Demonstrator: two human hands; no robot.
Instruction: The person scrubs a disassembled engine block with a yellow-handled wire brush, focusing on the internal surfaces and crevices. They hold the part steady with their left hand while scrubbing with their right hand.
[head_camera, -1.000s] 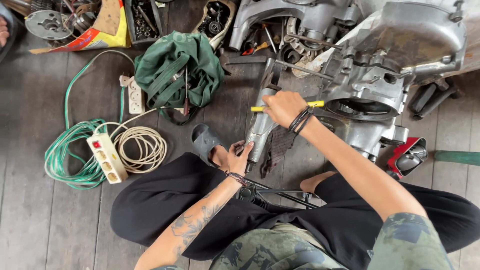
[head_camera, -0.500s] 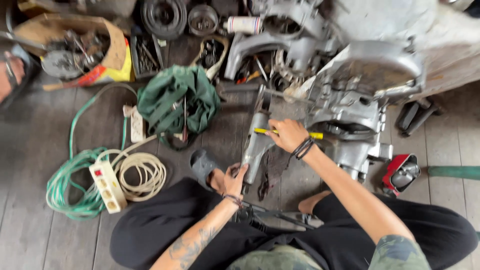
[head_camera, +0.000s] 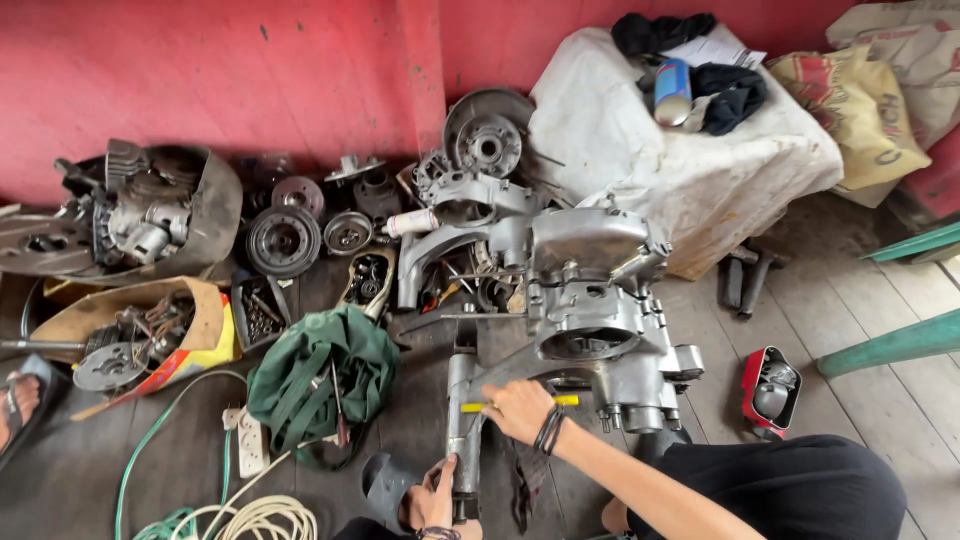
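Head view, looking down at a wooden floor (head_camera: 860, 400) crowded with engine parts. Right hand (head_camera: 518, 410) at 6 o'clock of the frame centre, fingers shut around a yellow-handled tool (head_camera: 565, 401), likely a screwdriver, though the tip is hidden so cannot confirm. Tool lies level, touching the lower edge of the big grey engine casing (head_camera: 590, 300). Left hand (head_camera: 432, 503) at the bottom edge, about 7 o'clock, its grip wrapped on the lower end of a long grey metal arm (head_camera: 462, 420) that runs up toward the casing. Green bag (head_camera: 320, 375) just beside the arm at 9 o'clock; coiled white cable (head_camera: 262, 520) and power strip (head_camera: 250, 440) below it. Round flywheel parts (head_camera: 284, 240) at 10 o'clock along the red wall (head_camera: 220, 80). White cloth-covered bundle (head_camera: 690, 150) at 1 o'clock with a spray can (head_camera: 672, 92) on top. Red tail lamp (head_camera: 768, 388) at 3 o'clock of the right hand, well apart. Risks, as a judgement: the tool could slip off the casing edge under force and jab toward the left hand, which sits directly below it; the heavy casing rests unclamped on the floor and could roll toward the knees if levered hard; loose cable nearby could snag.
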